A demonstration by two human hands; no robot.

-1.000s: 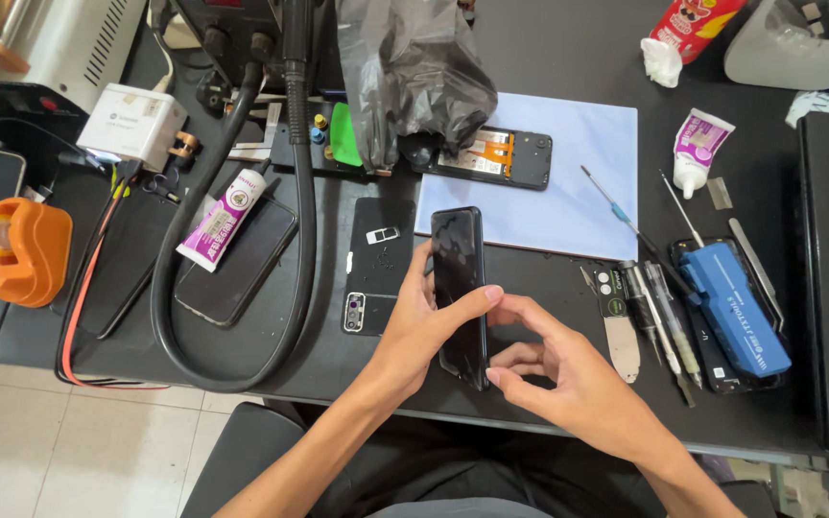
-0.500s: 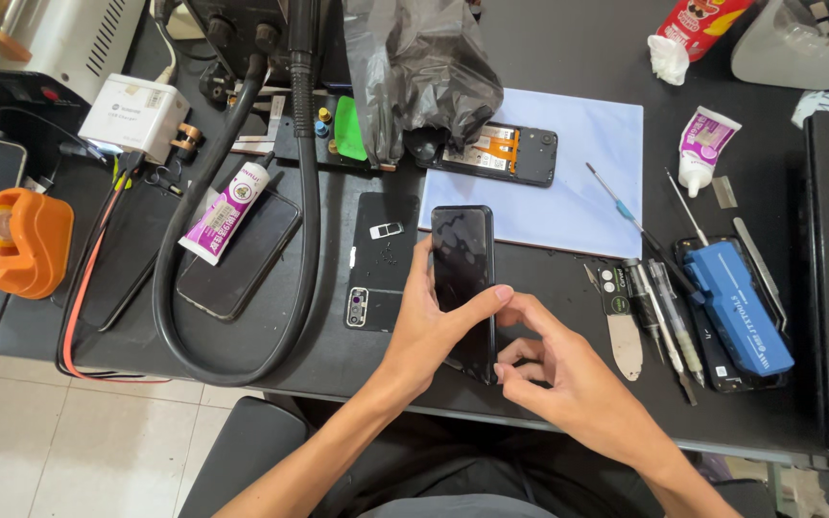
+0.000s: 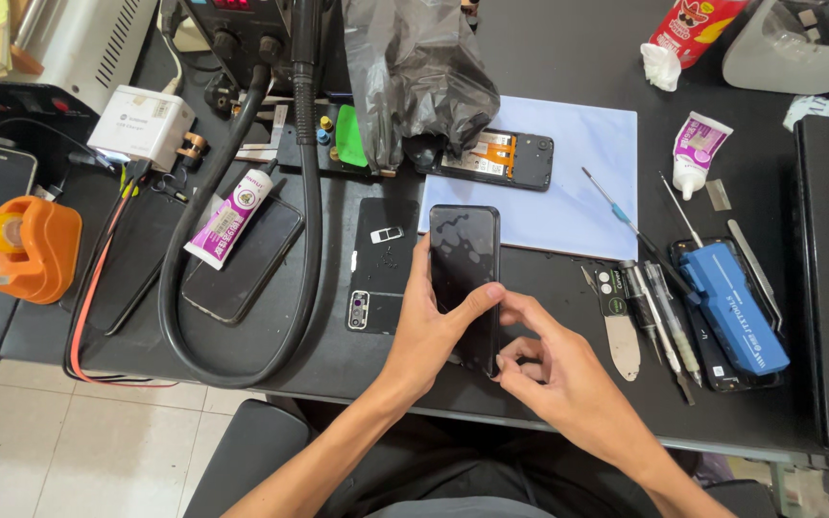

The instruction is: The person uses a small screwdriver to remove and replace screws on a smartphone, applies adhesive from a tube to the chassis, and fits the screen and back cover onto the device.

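- Far left, at the bench's left edge: orange plastic tape dispenser point(image 3: 26, 247); beside it a white-and-purple glue tube point(image 3: 229, 216) lying on a dark phone.
- Left hand point(image 3: 429, 331): fingers curled around the black glossy glass-fronted smartphone point(image 3: 465, 278), thumb laid across its screen, near the front edge.
- Slim, stiff, light, likely slippery and fragile at the glass; best gripped by the long side edges.
- Right hand point(image 3: 558, 374): fingertips pinching the smartphone's lower right edge.
- Right of that: blue rectangular tool case point(image 3: 731, 307).
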